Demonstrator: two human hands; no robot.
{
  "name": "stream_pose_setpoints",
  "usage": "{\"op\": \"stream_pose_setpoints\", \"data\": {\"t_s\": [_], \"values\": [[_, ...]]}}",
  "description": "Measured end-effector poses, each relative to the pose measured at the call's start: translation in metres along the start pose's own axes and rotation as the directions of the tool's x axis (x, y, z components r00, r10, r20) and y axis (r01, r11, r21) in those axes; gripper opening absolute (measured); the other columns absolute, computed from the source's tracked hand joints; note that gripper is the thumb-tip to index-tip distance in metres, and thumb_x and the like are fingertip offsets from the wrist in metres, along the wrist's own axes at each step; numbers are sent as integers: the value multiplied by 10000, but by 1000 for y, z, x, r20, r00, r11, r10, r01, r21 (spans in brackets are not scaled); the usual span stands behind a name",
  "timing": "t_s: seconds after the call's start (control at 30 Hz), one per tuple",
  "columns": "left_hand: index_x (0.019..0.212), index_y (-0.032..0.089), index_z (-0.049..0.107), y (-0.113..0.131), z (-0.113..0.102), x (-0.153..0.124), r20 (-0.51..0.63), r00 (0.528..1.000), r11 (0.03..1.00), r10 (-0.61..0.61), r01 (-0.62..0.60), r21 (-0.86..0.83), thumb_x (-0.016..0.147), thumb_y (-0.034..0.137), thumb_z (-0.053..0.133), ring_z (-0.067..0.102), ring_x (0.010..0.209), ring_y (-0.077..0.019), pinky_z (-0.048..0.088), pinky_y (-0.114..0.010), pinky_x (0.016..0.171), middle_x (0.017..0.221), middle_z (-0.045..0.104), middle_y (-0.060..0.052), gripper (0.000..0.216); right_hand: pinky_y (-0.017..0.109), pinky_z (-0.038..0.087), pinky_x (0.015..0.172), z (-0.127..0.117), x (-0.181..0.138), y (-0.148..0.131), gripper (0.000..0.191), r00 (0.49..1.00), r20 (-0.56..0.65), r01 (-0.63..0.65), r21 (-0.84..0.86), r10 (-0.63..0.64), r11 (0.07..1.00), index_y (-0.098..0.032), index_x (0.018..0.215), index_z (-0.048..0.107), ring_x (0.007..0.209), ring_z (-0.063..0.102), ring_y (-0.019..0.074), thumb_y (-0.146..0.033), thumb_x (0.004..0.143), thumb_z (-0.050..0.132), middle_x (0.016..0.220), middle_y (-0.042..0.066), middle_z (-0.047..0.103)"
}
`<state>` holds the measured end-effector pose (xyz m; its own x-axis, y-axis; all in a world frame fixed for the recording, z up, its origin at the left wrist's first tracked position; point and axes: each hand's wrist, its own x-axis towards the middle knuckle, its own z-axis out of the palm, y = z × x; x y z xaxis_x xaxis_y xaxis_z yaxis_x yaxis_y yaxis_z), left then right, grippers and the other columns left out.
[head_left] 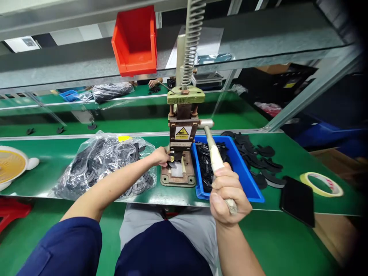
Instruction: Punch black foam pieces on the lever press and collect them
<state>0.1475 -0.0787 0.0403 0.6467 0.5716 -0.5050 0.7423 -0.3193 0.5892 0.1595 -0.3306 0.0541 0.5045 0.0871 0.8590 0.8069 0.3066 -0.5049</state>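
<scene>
A hand press (183,126) with a tall spring stands in front of me on the green bench. My right hand (230,193) is wrapped round its tape-covered lever (213,151), which slants down toward me. At the press's base, my left hand (161,156) pinches a small black curved part (171,165) under the ram, above a pale plate (176,170). The fingertips are partly hidden by the press. A clear plastic bag (106,165) full of black curved parts lies left of the press. Right of it sits a blue bin (244,180) holding many small black pieces.
Loose black curved parts (266,151) lie beyond the blue bin. A phone-like black slab (297,201) and a tape roll (322,184) are at the right. An orange bin (135,42) hangs above; another person's hand (153,83) shows across the bench. A round yellow-and-white object (13,166) lies left.
</scene>
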Motion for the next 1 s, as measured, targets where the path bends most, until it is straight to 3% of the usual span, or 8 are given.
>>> {"op": "stream_pose_setpoints", "data": {"t_s": [0.1, 0.2, 0.47, 0.63, 0.8, 0.87, 0.9, 1.0], "values": [[936, 111, 661, -19, -2, 3, -126, 980, 987, 155, -149, 59, 741, 228, 761, 630, 565, -148, 500, -225, 551, 673, 665, -32, 248, 595, 470, 1009, 0, 5, -3, 152, 999, 3, 32, -4, -32, 999, -238, 670, 494, 798, 599, 198, -184, 747, 613, 682, -28, 550], [837, 113, 647, -36, 4, 5, -116, 974, 973, 197, -209, -103, 718, 175, 758, 579, 550, -106, 438, -185, 523, 643, 631, 5, 174, 592, 469, 994, 6, 17, -7, 135, 998, -40, 52, 19, -51, 998, -234, 683, 495, 790, 593, 196, -204, 762, 600, 681, -29, 544], [732, 145, 522, -37, 22, -2, 22, 988, 742, 152, -99, -663, 700, 65, 766, 598, 494, -98, 522, -211, 538, 545, 580, 55, 259, 489, 536, 876, 34, 92, -14, 258, 970, -161, 200, 103, -182, 974, -263, 1013, 607, 790, 589, 193, -320, 773, 682, 796, -4, 556], [745, 138, 545, -47, 17, -18, 26, 972, 685, 235, -146, -714, 680, 111, 818, 620, 511, -111, 529, -222, 537, 570, 625, 38, 283, 480, 495, 1021, 40, 131, -12, 530, 994, -42, 108, 109, -104, 988, -252, 1290, 572, 1018, 622, 223, -330, 786, 718, 1026, 59, 609], [734, 133, 565, -61, 5, -42, -6, 954, 660, 301, -212, -721, 647, 171, 843, 600, 525, -91, 497, -199, 539, 610, 632, 37, 294, 536, 367, 1179, 37, 73, -8, 608, 975, -144, -172, -11, 168, 985, -249, 1398, 481, 1381, 458, 270, -336, 835, 693, 1432, 110, 503], [735, 130, 575, -65, 1, -51, 0, 945, 658, 326, -226, -719, 631, 195, 850, 594, 541, -89, 489, -198, 547, 626, 631, 32, 302, 493, 428, 1125, 37, 32, -1, 538, 875, -109, -477, -20, 472, 879, -239, 1330, 535, 1276, 536, 240, -417, 843, 679, 1329, 97, 576], [739, 128, 580, -67, -1, -54, 8, 940, 662, 340, -233, -712, 631, 205, 848, 589, 546, -90, 483, -200, 548, 630, 628, 30, 299, 445, 435, 1116, 38, 13, 4, 450, 728, 32, -684, -44, 685, 728, -235, 1242, 599, 1201, 570, 207, -464, 859, 653, 1261, 79, 616], [777, 123, 601, -70, -4, -64, 20, 913, 680, 408, -289, -674, 658, 205, 811, 576, 571, -93, 469, -203, 569, 657, 629, 20, 254, 360, 565, 822, 46, -25, 18, 409, 401, 293, -892, -91, 868, 443, -161, 1031, 692, 844, 652, 179, -518, 834, 661, 928, 85, 703]]}}
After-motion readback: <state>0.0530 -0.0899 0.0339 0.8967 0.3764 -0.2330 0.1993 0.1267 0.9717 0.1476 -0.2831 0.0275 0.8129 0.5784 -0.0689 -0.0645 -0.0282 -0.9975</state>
